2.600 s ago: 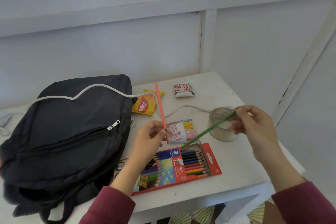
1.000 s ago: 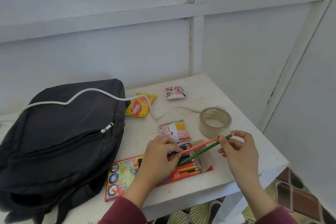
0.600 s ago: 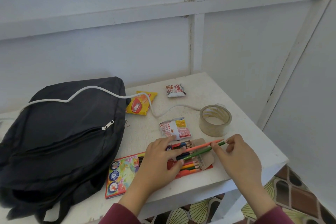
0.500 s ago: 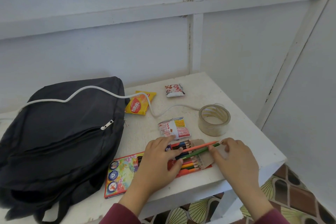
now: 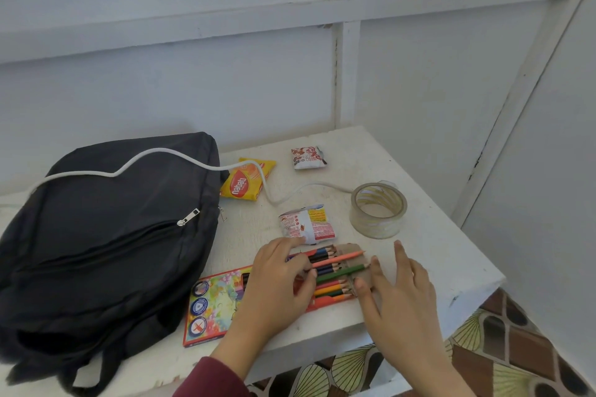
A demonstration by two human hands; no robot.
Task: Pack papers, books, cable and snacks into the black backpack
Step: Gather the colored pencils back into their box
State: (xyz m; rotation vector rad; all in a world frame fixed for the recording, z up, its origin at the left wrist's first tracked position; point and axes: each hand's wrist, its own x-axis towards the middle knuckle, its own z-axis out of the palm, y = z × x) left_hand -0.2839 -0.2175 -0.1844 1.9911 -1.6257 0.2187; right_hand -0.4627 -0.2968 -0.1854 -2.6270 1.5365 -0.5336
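The black backpack (image 5: 106,235) lies zipped on the left of the white table (image 5: 435,255). A white cable (image 5: 154,153) runs across it and over a yellow snack packet (image 5: 246,184). Two red-and-white snack packets sit at the back (image 5: 308,157) and mid-table (image 5: 308,224). My left hand (image 5: 277,290) rests on the open coloured-pencil box (image 5: 216,303), thumb at its far edge, fingers over the pencil ends. An orange pencil (image 5: 342,258) and a green pencil (image 5: 342,272) lie on top of the row. My right hand (image 5: 396,296) is spread open, fingertips at the green pencil's tip.
A roll of clear tape (image 5: 378,209) stands by the table's right edge, close to the cable's end. White panelled walls close off the back and right. Patterned floor (image 5: 503,348) shows beyond the table's front right corner.
Both pencils came down from the air into the box. My right hand let go of the green pencil and opened. My left hand lowered onto the box.
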